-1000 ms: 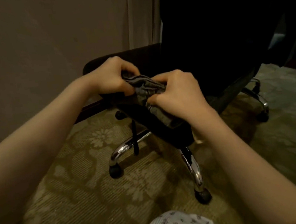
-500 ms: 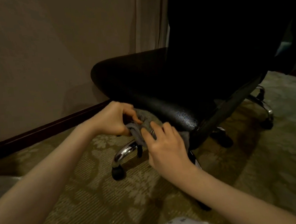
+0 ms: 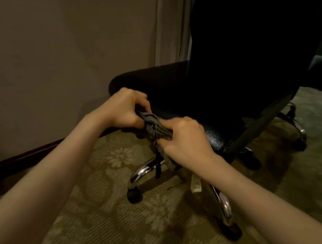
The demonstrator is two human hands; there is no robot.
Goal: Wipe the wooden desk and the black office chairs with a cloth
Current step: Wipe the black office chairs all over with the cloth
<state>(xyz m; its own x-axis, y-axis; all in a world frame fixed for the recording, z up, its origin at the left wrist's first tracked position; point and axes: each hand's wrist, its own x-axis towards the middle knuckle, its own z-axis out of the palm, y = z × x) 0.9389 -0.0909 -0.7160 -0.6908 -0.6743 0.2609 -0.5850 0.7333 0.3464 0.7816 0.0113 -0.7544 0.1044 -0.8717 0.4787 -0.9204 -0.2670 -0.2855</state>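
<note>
Both hands were closed on the grey cloth (image 3: 155,125), which was bunched into a rumpled rope between them. The left hand (image 3: 125,108) gripped the upper end with its fingers curled tight. The right hand (image 3: 185,142) pinched the lower end, and a loose tail of fabric hung below it toward a chrome leg (image 3: 141,170) of the base.

The cloth was off the floor, right at the front edge of the seat (image 3: 171,81) of the black chair (image 3: 246,33). Whether it actually touched the seat could not be told, because the hands covered that spot.

The two-handed hold looked like gathering or refolding rather than wiping. A cloth pulled taut between two fists cannot lie flat on a surface, so the likely aim was to turn up a fresh face or make a tighter pad before the next pass. Working it so close to the seat saved a reach — one hand could let go and the other press straight onto the leather.

The view sat low, roughly level with the seat, over patterned carpet (image 3: 87,219) and beside a plain wall (image 3: 49,54). That fitted someone crouched to reach the chair's lower parts. The desk was not in view, so its share of the job could not be judged.
</note>
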